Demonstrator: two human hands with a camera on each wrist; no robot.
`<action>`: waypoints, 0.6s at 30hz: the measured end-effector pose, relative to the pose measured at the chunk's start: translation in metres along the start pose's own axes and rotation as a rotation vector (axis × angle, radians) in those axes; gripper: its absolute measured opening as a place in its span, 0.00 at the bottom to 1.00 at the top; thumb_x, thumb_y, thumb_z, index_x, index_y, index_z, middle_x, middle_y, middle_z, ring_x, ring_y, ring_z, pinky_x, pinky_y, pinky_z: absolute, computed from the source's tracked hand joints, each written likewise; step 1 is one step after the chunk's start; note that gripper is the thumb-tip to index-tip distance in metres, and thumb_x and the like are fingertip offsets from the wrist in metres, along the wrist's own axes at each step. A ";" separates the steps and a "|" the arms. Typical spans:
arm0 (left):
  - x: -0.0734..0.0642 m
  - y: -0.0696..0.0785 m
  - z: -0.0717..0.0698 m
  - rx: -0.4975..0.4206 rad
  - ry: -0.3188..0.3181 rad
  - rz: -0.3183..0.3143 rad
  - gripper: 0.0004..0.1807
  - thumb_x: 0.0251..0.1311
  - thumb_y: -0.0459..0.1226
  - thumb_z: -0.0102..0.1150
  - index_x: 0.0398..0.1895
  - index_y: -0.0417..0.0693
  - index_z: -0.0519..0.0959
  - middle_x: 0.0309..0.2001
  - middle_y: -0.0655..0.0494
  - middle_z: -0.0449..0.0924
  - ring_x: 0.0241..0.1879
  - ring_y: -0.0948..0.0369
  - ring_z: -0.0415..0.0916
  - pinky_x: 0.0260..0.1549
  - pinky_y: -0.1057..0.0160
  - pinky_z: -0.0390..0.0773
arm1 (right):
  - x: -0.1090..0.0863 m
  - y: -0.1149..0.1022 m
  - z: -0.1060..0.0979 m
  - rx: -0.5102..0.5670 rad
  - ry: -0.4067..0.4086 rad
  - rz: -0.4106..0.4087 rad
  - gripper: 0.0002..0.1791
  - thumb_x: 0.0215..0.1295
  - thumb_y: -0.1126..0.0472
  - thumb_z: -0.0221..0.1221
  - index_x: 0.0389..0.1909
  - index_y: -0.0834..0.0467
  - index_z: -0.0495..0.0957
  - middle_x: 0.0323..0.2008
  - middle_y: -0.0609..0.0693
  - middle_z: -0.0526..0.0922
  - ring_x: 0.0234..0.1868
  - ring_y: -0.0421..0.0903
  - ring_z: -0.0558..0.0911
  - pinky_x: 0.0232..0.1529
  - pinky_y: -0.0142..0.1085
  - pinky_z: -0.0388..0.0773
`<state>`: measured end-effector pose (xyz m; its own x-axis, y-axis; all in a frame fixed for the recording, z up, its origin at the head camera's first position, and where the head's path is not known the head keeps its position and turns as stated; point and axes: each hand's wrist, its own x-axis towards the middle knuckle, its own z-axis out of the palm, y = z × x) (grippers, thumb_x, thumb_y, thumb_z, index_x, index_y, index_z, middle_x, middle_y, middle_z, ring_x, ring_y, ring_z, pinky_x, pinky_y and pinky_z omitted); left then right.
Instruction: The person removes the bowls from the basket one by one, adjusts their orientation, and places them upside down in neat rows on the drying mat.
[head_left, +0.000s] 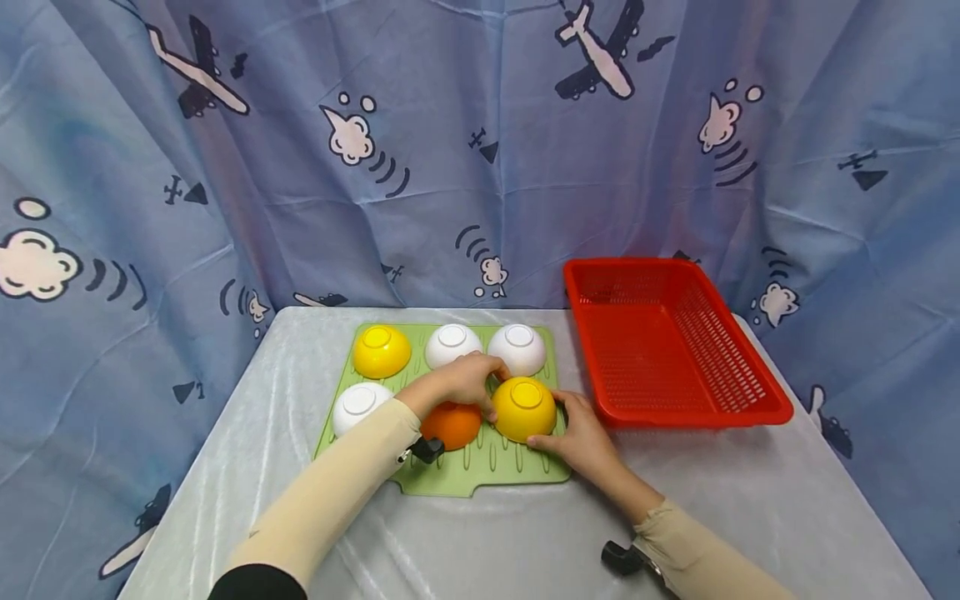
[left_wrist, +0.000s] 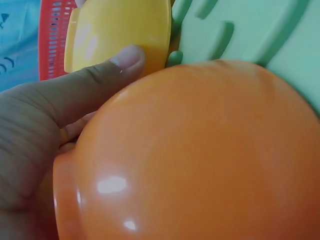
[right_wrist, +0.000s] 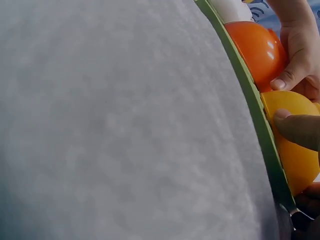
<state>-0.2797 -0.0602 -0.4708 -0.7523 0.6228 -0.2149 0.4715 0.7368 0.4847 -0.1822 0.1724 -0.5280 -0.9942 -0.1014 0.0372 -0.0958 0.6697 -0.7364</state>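
Note:
Upside down on a green draining mat (head_left: 450,477) sits a yellow bowl (head_left: 524,421), with a hand on each side of it. My left hand (head_left: 471,383) holds its left side; in the left wrist view the thumb (left_wrist: 127,59) lies against the yellow wall. On the right, my right hand (head_left: 583,435) grips the same bowl, its thumb (right_wrist: 295,129) at the front and its other fingers farther round, partly hidden. Beneath the left wrist, an orange bowl (head_left: 453,428), also upturned, stands just left of the yellow one and is partly covered by the arm.
Other upturned bowls share the mat: a second yellow bowl (head_left: 382,354), two white bowls (head_left: 453,346) along the back and another white bowl (head_left: 358,408) at left. A red plastic basket (head_left: 607,400) stands right of the mat on the pale tabletop (head_left: 487,542). Behind hangs a blue curtain (head_left: 420,167).

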 end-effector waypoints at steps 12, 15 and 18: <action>-0.008 0.000 0.009 0.047 0.015 -0.012 0.37 0.43 0.47 0.84 0.61 0.57 0.81 0.57 0.62 0.83 0.56 0.58 0.72 0.60 0.55 0.70 | -0.007 -0.002 0.006 -0.040 -0.017 0.018 0.56 0.46 0.53 0.81 0.73 0.68 0.63 0.70 0.68 0.67 0.70 0.64 0.68 0.71 0.59 0.64; -0.020 0.005 0.009 0.047 0.058 -0.001 0.36 0.47 0.47 0.82 0.62 0.54 0.81 0.59 0.60 0.82 0.59 0.56 0.72 0.62 0.51 0.67 | -0.011 -0.006 0.005 -0.030 -0.025 0.017 0.58 0.47 0.53 0.81 0.75 0.68 0.59 0.71 0.68 0.65 0.71 0.64 0.67 0.72 0.59 0.63; -0.036 0.010 0.006 0.040 0.111 0.028 0.34 0.52 0.47 0.79 0.63 0.52 0.80 0.60 0.59 0.82 0.60 0.56 0.73 0.62 0.51 0.67 | -0.019 -0.012 0.003 -0.038 -0.004 -0.040 0.56 0.49 0.55 0.80 0.75 0.67 0.60 0.71 0.68 0.64 0.71 0.64 0.67 0.71 0.60 0.64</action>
<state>-0.2452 -0.0742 -0.4632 -0.7837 0.6121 -0.1054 0.5094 0.7305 0.4548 -0.1623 0.1638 -0.5220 -0.9893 -0.1314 0.0631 -0.1371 0.6923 -0.7084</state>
